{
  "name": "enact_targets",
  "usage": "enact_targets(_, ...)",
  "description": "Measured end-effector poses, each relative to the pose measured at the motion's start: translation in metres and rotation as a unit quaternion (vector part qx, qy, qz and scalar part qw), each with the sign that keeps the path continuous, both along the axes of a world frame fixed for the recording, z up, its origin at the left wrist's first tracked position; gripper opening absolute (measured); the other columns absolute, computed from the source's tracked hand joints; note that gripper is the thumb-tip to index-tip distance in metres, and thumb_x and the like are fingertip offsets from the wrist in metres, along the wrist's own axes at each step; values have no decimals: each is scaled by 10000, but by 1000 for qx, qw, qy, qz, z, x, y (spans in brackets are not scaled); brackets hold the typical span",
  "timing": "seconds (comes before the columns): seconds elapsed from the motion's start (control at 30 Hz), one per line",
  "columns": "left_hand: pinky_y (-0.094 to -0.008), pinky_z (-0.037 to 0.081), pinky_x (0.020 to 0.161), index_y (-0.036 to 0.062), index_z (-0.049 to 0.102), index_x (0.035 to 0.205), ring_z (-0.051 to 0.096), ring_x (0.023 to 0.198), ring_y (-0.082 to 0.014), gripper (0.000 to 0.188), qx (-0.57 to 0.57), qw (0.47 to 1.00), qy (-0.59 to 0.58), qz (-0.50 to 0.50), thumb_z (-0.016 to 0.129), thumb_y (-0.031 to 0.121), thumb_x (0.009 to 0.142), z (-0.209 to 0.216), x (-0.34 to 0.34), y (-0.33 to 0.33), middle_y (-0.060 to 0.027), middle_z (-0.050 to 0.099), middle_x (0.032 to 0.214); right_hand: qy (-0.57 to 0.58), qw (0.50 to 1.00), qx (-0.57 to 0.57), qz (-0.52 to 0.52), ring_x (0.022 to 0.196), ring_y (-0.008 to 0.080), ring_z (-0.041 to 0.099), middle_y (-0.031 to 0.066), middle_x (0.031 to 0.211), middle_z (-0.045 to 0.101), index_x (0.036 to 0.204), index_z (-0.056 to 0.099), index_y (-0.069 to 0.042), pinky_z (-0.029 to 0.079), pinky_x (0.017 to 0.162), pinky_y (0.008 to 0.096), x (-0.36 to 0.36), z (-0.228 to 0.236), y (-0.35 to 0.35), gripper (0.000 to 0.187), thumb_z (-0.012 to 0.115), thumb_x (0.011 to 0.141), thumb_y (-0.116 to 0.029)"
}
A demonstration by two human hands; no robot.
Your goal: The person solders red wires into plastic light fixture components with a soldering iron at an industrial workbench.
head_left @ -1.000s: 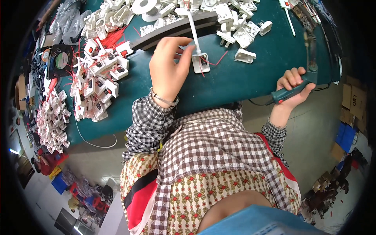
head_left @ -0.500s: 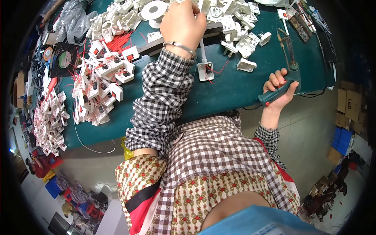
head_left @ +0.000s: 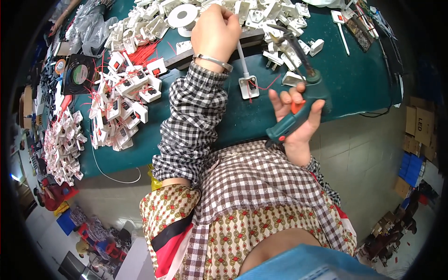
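My right hand grips a green soldering gun with an orange trigger; its metal tip points up and left, over the white plastic parts. At the far side of the table my left hand is closed, fingers bent and pressed together. Its fingertips are turned away, so what they hold is hidden. Close to its right edge runs the white stem of a small open white housing, with a black part and thin red wires inside. A dark bar lies beneath the stem.
A white spool stands left of my left hand, by heaped white plastic shells. Wired white switch housings pile up on the left, near a black fan. At the right lies a white stemmed piece. Another person's arm shows at upper left.
My right hand has brought the soldering gun left, nearer the wired housing, from the table's right side. My left hand has shifted slightly down and left.
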State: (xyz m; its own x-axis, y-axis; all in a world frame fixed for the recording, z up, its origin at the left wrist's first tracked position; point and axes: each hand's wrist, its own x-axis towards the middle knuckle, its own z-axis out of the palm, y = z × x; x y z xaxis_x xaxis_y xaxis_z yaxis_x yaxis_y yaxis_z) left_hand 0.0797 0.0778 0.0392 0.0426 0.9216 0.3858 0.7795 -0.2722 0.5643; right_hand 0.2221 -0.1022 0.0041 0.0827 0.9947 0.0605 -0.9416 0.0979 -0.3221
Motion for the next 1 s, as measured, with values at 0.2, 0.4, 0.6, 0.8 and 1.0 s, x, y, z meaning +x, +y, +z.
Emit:
enact_targets(0.2, -373, 461, 596, 33, 554, 831, 562, 619, -293, 123, 12, 982, -182, -53, 564, 155, 841, 16, 3, -11, -137, 577, 701, -2, 999, -39, -18, 952, 191, 546, 8, 824, 604, 1092, 502, -59, 248, 1066, 524, -16, -10, 9, 530, 603, 804, -492)
enact_targets(0.4, -393, 452, 576, 28, 535, 887, 579, 649, -314, 164, 136, 986, -98, -5, 571, 183, 845, 12, 0, -2, -152, 590, 738, -3, 999, -42, -14, 998, 210, 540, 13, 839, 619, 1102, 501, -60, 243, 1069, 534, -18, -12, 12, 533, 605, 803, -489)
enact_targets(0.6, -407, 472, 590, 41, 528, 969, 611, 686, -326, 222, 5, 996, -82, 42, 560, 230, 857, 30, 0, -1, -163, 611, 742, -16, 999, -44, -18, 1016, 220, 535, 24, 843, 614, 1103, 505, -54, 245, 1067, 537, -20, -12, 11, 526, 606, 808, -477)
enact_targets(0.8, -338, 466, 602, 52, 624, 916, 591, 651, -246, 199, 70, 995, -64, -22, 653, 196, 781, 24, -19, -36, -67, 618, 771, -25, 999, -45, -11, 938, 196, 547, 18, 866, 583, 1116, 488, -56, 321, 1030, 512, -5, -11, 4, 566, 619, 787, -498)
enact_targets(1.0, -360, 431, 677, 70, 594, 824, 517, 801, -257, 176, 19, 936, -25, -350, 680, 88, 671, -5, -22, -80, -53, 529, 870, -28, 999, -13, -18, 893, 172, 546, -5, 882, 557, 1107, 476, -81, 416, 957, 447, 20, -4, 10, 551, 623, 784, -503)
